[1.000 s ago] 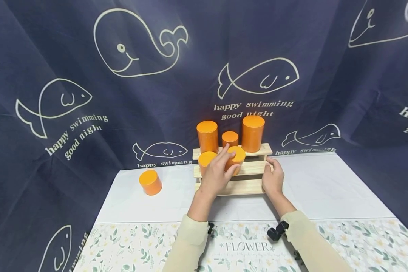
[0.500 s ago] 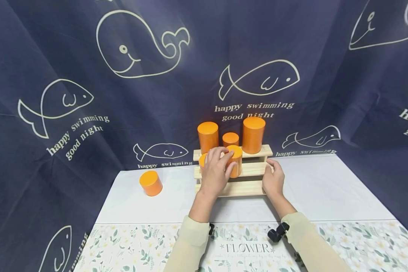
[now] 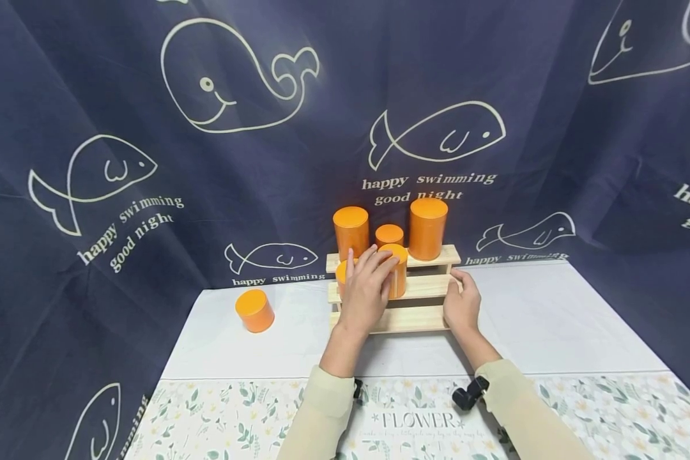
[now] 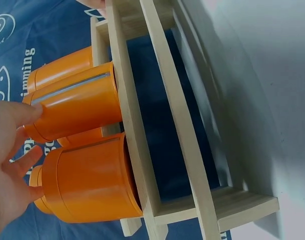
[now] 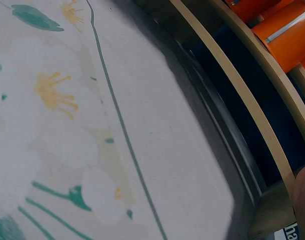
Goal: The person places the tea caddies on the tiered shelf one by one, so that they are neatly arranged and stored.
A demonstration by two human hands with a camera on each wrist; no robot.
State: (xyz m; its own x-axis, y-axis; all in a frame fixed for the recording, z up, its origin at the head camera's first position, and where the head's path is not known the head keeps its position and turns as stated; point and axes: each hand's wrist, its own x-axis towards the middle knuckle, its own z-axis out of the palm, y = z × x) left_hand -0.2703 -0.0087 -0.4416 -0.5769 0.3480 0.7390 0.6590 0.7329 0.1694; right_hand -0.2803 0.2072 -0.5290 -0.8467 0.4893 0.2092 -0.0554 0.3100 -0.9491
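Observation:
My left hand [image 3: 365, 291] reaches between two orange canisters on the wooden rack's [image 3: 418, 286] middle tier, its fingers spread. Some fingers lie against the lid of the right orange canister [image 3: 399, 281], which stands upright. In the left wrist view, one digit touches the lid of that canister [image 4: 77, 107]. Lower fingers reach the lid end of the wider left canister [image 4: 95, 182]; in the head view my hand partly covers it. My right hand [image 3: 462, 300] grips the rack's right end; in the right wrist view only a bit of that hand [image 5: 303, 192] shows.
On the top tier stand a tall canister [image 3: 352, 233], a small canister [image 3: 389, 235] and another tall canister [image 3: 428, 229]. A short canister [image 3: 255, 311] stands on the white table at the left. A navy curtain [image 3: 299, 179] hangs close behind the rack.
The right middle-tier canister has shifted slightly left. My left fingers have gone from bent around its lid to straighter and spread. My right hand stays at the rack's end.

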